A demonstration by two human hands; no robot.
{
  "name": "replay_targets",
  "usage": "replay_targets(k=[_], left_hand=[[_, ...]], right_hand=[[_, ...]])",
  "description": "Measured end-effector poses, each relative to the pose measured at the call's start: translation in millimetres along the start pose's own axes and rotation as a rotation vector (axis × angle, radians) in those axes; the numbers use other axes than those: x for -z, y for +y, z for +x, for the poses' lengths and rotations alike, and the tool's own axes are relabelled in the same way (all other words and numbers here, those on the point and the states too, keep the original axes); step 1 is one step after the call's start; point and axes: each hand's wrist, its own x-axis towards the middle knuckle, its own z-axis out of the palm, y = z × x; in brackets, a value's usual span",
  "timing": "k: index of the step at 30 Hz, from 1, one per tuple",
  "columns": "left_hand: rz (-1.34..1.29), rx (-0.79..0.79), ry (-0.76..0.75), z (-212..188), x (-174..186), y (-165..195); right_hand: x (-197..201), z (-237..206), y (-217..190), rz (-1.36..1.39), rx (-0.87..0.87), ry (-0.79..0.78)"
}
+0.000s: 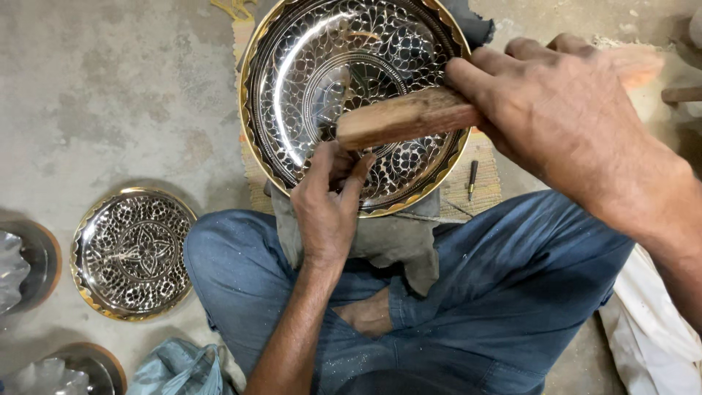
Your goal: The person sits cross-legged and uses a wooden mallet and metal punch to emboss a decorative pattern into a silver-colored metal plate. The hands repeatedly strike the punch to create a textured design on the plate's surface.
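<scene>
Head view – a person sits cross-legged in blue trousers (512, 278) on a grey concrete floor (110, 95). A large round engraved metal plate with a gold scalloped rim (292, 95) lies tilted against the lap, on a grey cloth (395, 245) and a woven mat (482, 183).

Left hand (329, 201): forearm rises from the lower frame, wrist straight, fingers curled and pinched together on the plate's lower inner face; what they pinch cannot be made out.

Right hand (563, 110): enters from the right, back of the hand upward, fingers wrapped shut around a plain brown wooden mallet (402, 117) – its blunt end stands over the plate's centre, just above the left fingers.

A smaller engraved round plate (131, 252) lies on the floor to the left, well apart. A small dark pointed tool (472, 179) rests on the mat beside the large plate
</scene>
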Motion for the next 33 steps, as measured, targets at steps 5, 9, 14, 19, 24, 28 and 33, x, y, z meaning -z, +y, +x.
replay_targets(k=[5,9,14,19,24,28,33], left_hand=[[0.031,0.003,0.002,-3,-1,-1],[0.083,-0.077,0.037,-4,-2,-5],[0.092,-0.062,0.034,-3,-1,-8],[0.05,-0.049,0.016,-2,-2,-8],[0.06,-0.018,0.021,-2,-2,-6],[0.037,-0.024,0.03,-1,-2,-5],[0.051,-0.072,0.029,-3,0,-2]], right_hand=[[-2,-1,-2,0.062,-0.032,-0.035],[-4,-2,-1,0.148,-0.04,-0.07],[-2,-2,2,0.129,-0.026,0.013],[-1,-1,1,0.182,-0.029,-0.006],[0,2,-3,0.099,0.042,0.155],[6,0,0,0.13,-0.087,-0.065],[5,2,-3,0.202,-0.021,0.069]])
